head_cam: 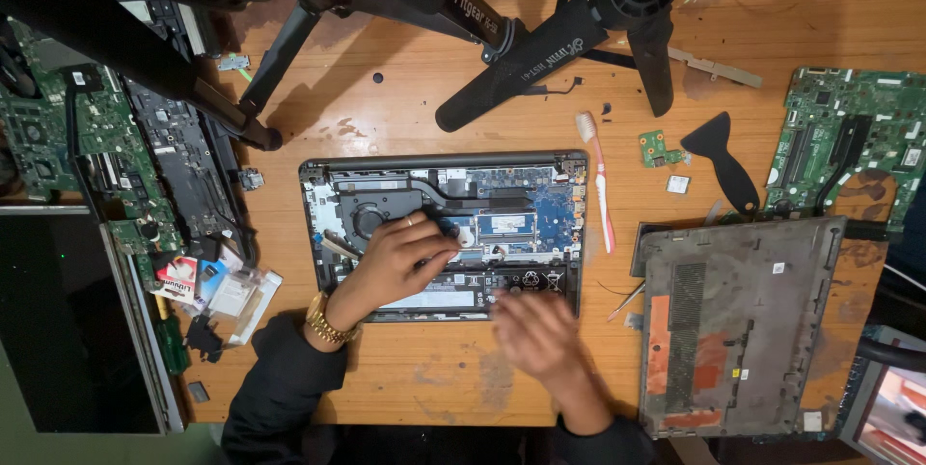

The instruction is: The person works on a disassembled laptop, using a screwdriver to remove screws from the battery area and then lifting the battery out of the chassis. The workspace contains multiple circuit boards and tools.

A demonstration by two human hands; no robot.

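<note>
1. resting on the open laptop [444, 233] near the middle of the table [405, 89], the left hand [400, 262] lies palm down over the left half of the laptop's insides, just right of the fan [367, 221].
2. its fingers are curled together and point toward the far right; their tips seem to press or pinch a small dark part beside the heat pipe, but what exactly cannot be told.
3. the right hand [535, 330] is blurred, at the laptop's near edge toward its right corner, fingers loosely spread over the near strip; whether it holds anything cannot be told.
4. the laptop's long axis runs left to right, along the table's near edge; the board lies beyond both hands, on the far side.
5. the left hand is the nearer one to the fan and board; the right is nearer the near-right corner.
6. a toothbrush [596, 176] lies just off the laptop's right edge, long axis pointing away from the near edge; the removed cover [738, 330] sits further right.
</note>
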